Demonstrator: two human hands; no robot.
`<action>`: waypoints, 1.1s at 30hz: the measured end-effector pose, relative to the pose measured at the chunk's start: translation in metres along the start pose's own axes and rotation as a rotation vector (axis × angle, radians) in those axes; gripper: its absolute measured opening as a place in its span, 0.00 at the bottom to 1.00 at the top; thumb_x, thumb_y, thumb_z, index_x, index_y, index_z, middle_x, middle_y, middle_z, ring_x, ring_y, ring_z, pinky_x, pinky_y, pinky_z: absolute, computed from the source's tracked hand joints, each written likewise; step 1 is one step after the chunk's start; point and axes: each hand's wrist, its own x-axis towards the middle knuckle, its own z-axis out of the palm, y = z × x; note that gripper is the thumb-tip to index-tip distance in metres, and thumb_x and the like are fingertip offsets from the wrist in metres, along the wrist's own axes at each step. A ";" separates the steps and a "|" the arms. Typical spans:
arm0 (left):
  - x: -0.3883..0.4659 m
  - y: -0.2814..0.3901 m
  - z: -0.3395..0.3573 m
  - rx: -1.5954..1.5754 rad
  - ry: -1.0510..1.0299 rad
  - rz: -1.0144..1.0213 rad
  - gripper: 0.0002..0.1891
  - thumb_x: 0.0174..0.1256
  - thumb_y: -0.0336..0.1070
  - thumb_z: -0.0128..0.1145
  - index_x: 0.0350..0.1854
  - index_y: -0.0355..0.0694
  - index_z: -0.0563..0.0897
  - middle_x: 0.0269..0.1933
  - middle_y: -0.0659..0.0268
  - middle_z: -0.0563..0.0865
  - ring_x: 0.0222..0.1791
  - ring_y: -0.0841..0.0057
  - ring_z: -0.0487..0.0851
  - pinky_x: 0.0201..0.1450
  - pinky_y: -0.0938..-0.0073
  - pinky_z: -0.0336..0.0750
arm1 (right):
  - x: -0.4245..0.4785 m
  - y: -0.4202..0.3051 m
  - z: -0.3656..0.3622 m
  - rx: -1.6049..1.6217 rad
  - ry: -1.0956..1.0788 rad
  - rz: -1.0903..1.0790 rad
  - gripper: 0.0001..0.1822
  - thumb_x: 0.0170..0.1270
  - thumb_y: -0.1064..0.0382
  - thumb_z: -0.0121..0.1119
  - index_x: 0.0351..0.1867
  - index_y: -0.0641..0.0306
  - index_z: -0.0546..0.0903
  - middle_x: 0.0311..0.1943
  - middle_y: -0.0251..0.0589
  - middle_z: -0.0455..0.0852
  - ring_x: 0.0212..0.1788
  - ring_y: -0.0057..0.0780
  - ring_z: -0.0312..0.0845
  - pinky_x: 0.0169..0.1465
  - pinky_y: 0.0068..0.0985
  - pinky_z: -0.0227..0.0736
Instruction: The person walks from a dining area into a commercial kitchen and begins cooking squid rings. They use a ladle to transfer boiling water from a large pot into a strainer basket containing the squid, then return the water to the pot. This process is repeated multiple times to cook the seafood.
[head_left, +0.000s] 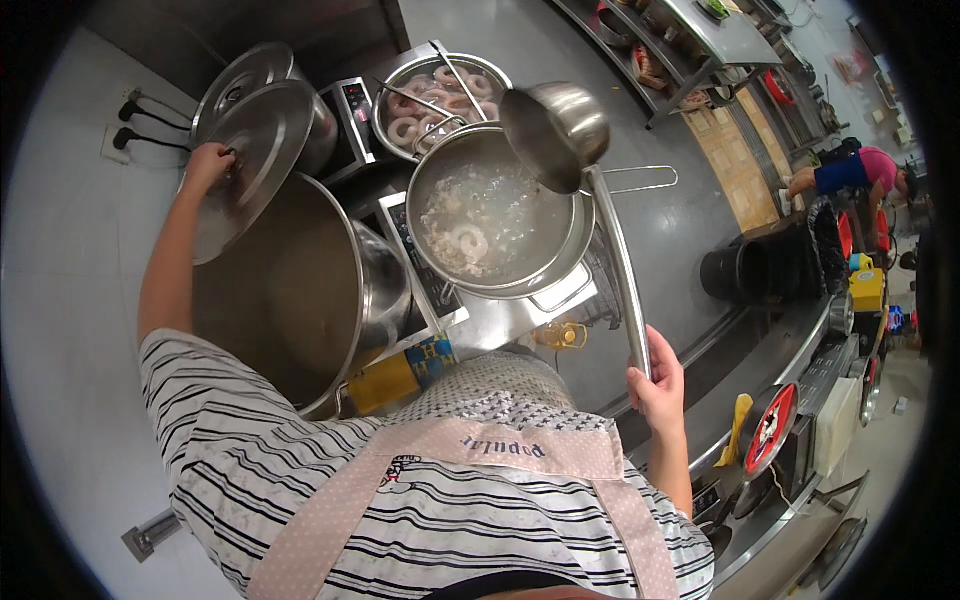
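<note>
My left hand (208, 166) grips the knob of a round metal lid (266, 142), tilted up over a large stockpot (358, 247). Cloudy liquid (300, 300) shows inside that pot. In my right hand (657, 382) is the long handle of a big steel ladle (566, 124). Its bowl hangs over the right rim of a smaller pot, where a strainer (574, 225) sits. Bubbling water (517, 202) fills the strainer, with a pale ring-shaped piece of food (469, 241) and foamy bits at its left side.
Behind the strainer, a metal basin (499, 67) holds many pale rings in liquid, with tongs (457, 79) across it. Induction cookers (424, 262) stand beside the pots. Another lidded pot (319, 127) is at the back left. A person (862, 172) bends over at far right, near a black bin (724, 271).
</note>
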 end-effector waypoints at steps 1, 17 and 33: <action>-0.018 0.016 -0.010 -0.006 0.019 0.035 0.12 0.54 0.42 0.56 0.34 0.39 0.83 0.34 0.57 0.83 0.36 0.60 0.81 0.39 0.64 0.73 | 0.002 0.001 0.000 0.074 -0.004 0.010 0.34 0.50 0.77 0.51 0.63 0.68 0.60 0.29 0.37 0.76 0.17 0.15 0.66 0.18 0.13 0.62; -0.228 0.096 -0.033 -0.105 -0.119 -0.159 0.11 0.51 0.38 0.60 0.33 0.36 0.83 0.31 0.54 0.83 0.33 0.60 0.81 0.36 0.65 0.72 | 0.071 -0.034 -0.017 0.474 -0.521 0.033 0.34 0.51 0.69 0.55 0.62 0.70 0.59 0.28 0.36 0.75 0.10 0.13 0.61 0.09 0.12 0.58; -0.328 0.351 -0.029 -1.525 -0.069 -0.117 0.26 0.63 0.53 0.51 0.54 0.39 0.67 0.43 0.64 0.76 0.40 0.78 0.76 0.44 0.77 0.71 | 0.097 -0.034 0.064 0.248 -0.950 0.005 0.23 0.57 0.68 0.55 0.54 0.66 0.65 0.33 0.36 0.77 0.21 0.21 0.75 0.26 0.17 0.73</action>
